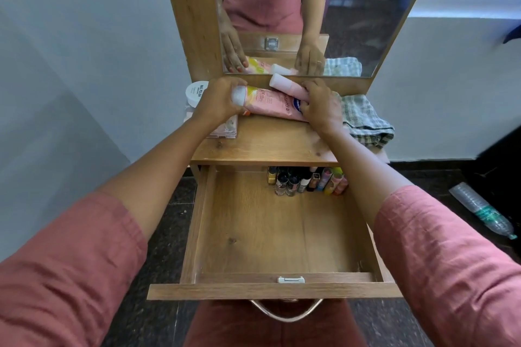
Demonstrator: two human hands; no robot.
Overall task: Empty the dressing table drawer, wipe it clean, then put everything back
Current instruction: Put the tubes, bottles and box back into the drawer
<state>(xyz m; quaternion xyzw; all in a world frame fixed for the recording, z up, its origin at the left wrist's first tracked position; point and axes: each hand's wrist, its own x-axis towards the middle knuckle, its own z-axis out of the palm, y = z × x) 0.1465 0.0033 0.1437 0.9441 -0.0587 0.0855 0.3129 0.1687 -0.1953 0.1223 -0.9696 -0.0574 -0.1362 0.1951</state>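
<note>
We see the left hand (218, 98) with its fingers curled tight around the capped end of a pink tube (270, 101), which lies flat on the table (267, 144). The right hand (321, 104) has its fingers bent over the lower end of a smaller pink bottle (284, 86), and they also touch the other end of the tube. This bottle lies just behind the tube, close to the frame of the mirror (352, 22). Just left of the left fingers stands a white jar (196, 93), and under that wrist lies a flat pale packet (222, 128). To the right of the right fingers, beside the hand, a checked cloth (366, 118) lies crumpled at the table's edge. Below both hands, nearer to us, the drawer (267, 234) is pulled out wide. Only a row of small bottles (307, 180) stands in it, at the back, under the right wrist. A clear plastic bottle (479, 211) lies on the floor, well apart to the right.
</note>
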